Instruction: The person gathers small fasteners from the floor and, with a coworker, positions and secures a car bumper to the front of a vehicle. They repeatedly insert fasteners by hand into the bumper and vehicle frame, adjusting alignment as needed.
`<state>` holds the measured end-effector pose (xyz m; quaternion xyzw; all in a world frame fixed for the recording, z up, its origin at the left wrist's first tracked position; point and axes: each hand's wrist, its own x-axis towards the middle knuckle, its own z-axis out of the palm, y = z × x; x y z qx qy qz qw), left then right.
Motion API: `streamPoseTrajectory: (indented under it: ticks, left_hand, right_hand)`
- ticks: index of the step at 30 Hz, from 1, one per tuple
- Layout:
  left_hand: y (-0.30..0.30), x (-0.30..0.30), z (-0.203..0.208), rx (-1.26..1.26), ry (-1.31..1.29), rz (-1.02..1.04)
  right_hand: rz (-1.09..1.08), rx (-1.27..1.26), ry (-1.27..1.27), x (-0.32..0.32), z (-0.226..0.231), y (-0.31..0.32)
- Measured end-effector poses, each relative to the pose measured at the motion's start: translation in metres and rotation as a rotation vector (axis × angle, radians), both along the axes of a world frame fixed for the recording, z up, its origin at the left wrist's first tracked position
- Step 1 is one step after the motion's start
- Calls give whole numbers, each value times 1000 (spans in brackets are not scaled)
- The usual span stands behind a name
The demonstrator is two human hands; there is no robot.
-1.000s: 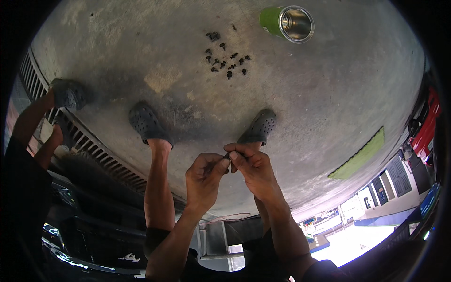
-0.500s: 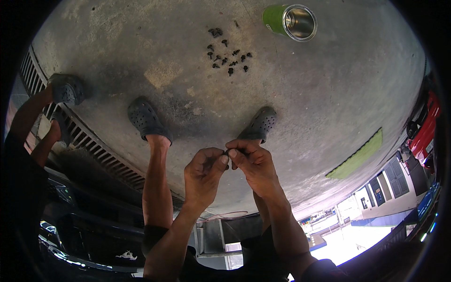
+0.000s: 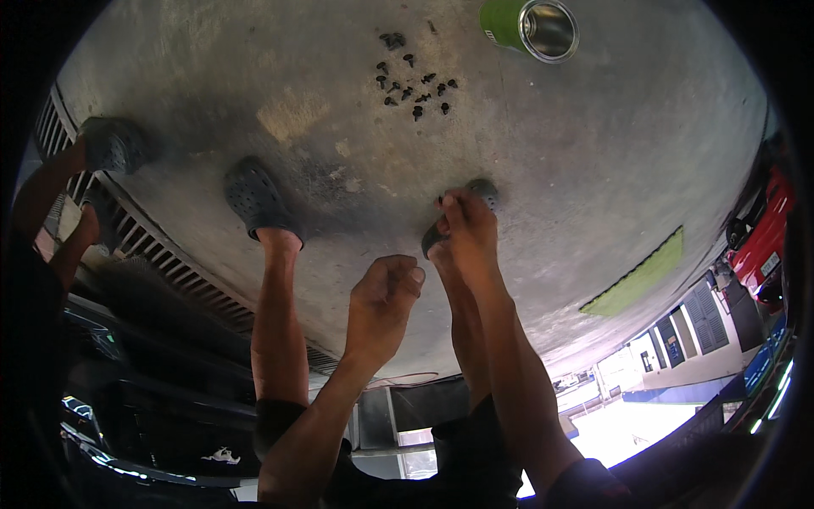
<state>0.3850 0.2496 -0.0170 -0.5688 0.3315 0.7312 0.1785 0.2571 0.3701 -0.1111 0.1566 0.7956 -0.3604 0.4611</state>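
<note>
My right hand point(image 3: 471, 229) is raised in front of my right clog point(image 3: 482, 193), its thumb and fingers pinched. A small dark piece shows at its fingertips, looking like one of the black fasteners on the floor. Lower and to the left, my left hand point(image 3: 387, 301) is closed, with the thumb pressed toward the curled fingers. What it holds, if anything, is hidden. Beyond my feet lie several small black fasteners point(image 3: 424, 98) with round heads and short stems, loosely scattered. At the far edge of that group a few sit close together in a little clump point(image 3: 393, 41).
An open green metal can point(image 3: 502, 24) lies at the far right of the fasteners. My left clog point(image 3: 254, 193) is planted on the concrete. A slatted drain grate point(image 3: 182, 259) and another person's clog point(image 3: 112, 146) are at the left. A green mat point(image 3: 638, 276) lies to the right.
My hands have come apart. The right has moved forward and slightly right, over my right clog; the left stays near its place. The view has tilted a little, shifting the floor items upward.
</note>
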Motion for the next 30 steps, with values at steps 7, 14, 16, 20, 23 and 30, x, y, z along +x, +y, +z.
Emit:
streamPoseTrajectory:
  ticks: [7, 14, 16, 20, 23, 30]
  left_hand:
    - [-9, 6, 7, -18, 26, -11]
    - [-19, 9, 12, -8, 5, 2]
    - [-19, 9, 13, 0, 9, 2]
    - [-17, 10, 12, 27, 24, -6]
    - [-18, 13, 13, 13, 39, 4]
    - [-21, 16, 9, -20, 69, 1]
  right_hand:
    - [124, 0, 100, -22, -133, -13]
    - [414, 278, 303, -56, -155, -49]
    - [442, 298, 367, -66, -145, -63]
    - [492, 78, 497, -86, -155, -92]
    - [639, 30, 683, -90, -176, -117]
    - [403, 11, 505, -121, -199, -111]
